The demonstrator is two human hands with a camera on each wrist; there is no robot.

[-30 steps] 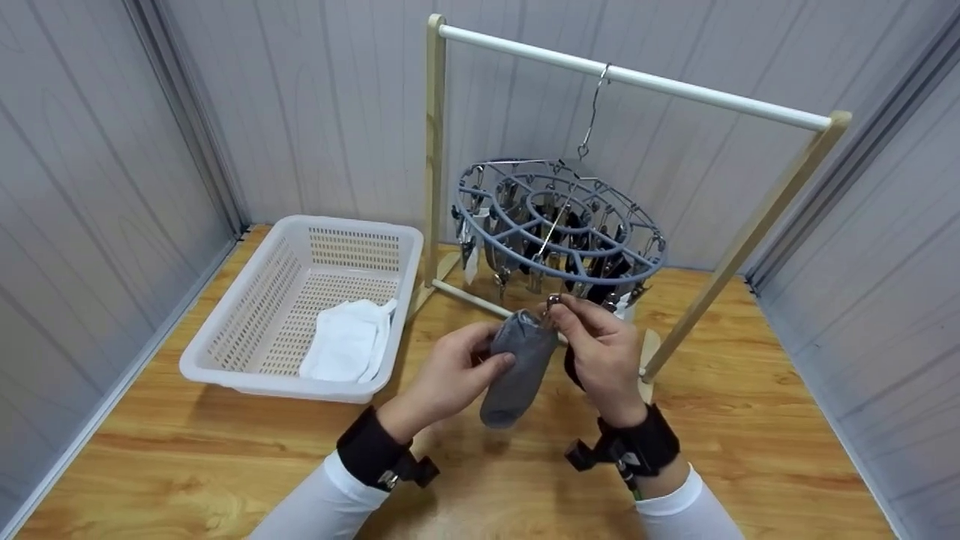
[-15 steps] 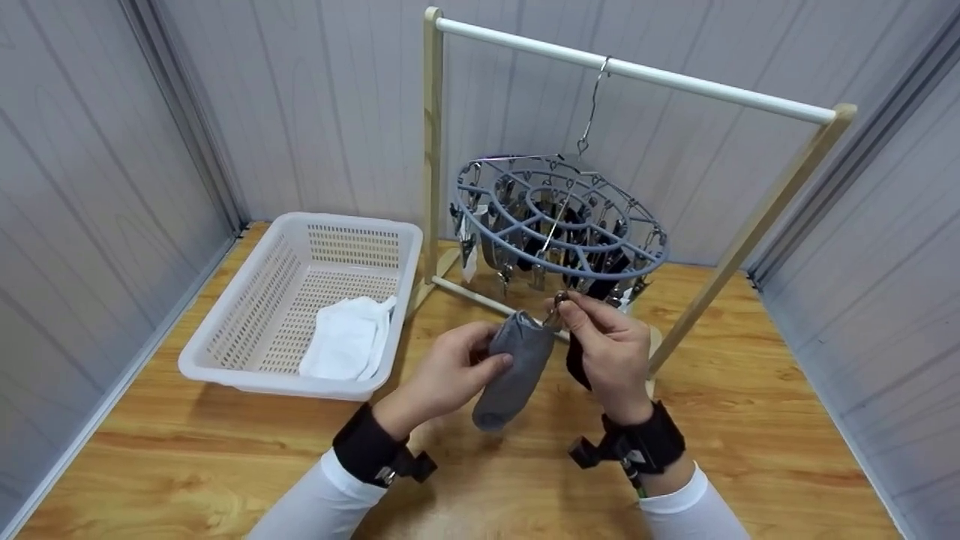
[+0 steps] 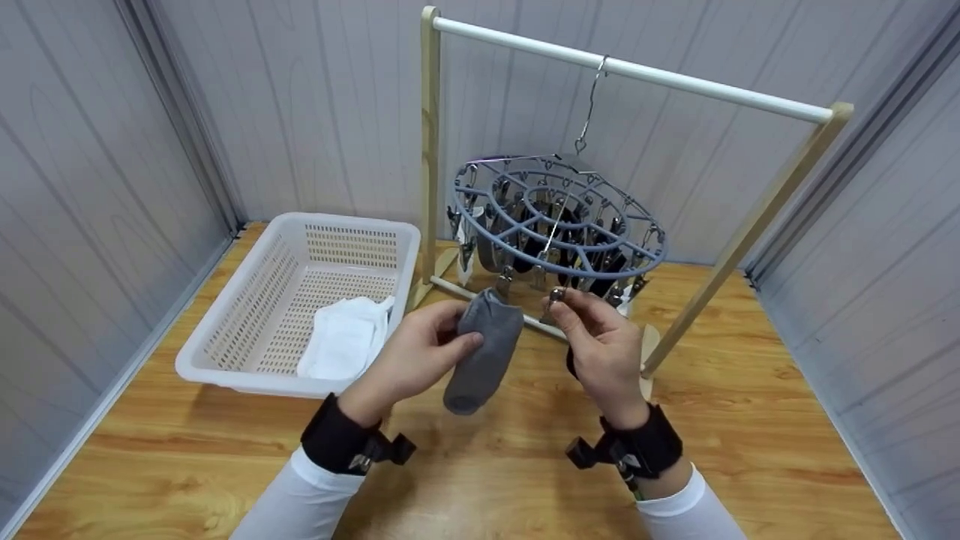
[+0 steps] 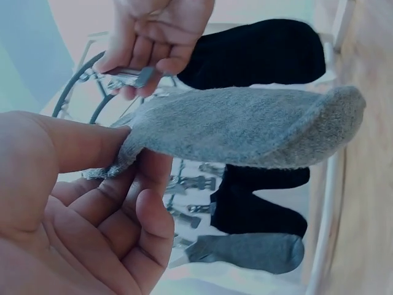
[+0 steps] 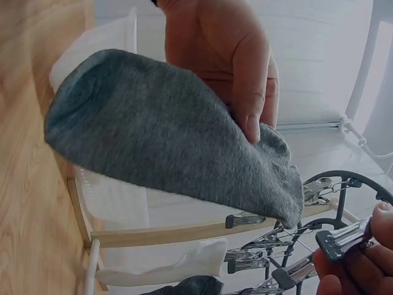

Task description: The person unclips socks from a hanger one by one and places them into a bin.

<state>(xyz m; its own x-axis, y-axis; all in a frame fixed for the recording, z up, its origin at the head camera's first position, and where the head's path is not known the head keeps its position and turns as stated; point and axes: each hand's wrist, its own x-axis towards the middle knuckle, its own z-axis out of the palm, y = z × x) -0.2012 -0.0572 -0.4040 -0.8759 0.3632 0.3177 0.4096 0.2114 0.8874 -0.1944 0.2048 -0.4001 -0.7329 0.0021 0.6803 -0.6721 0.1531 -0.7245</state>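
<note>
A grey sock point(image 3: 484, 352) dangles from my left hand point(image 3: 420, 349), pinched between thumb and fingers near its cuff. My right hand point(image 3: 604, 345) pinches a metal clip point(image 5: 344, 238) that belongs to the round blue-grey drying hanger point(image 3: 592, 275). In the right wrist view a gap separates the sock's cuff from that clip. Behind the sock in the left wrist view hang a black sock point(image 4: 258, 55), more black socks point(image 4: 258, 203) and another grey sock point(image 4: 258, 251). The left hand's fingers behind the sock are partly hidden in the head view.
The hanger hooks over the white bar point(image 3: 652, 73) of a wooden stand point(image 3: 429, 142). On the left is a white slotted basket point(image 3: 187, 364) with folded white fabric pieces point(image 3: 341, 337) inside. Pale panel walls point(image 3: 315, 97) enclose the wooden tabletop point(image 3: 480, 472) at the back and both sides.
My left hand has moved left with the grey sock, widening the gap to the clip. The right hand still pinches the clip in nearly the same place.
</note>
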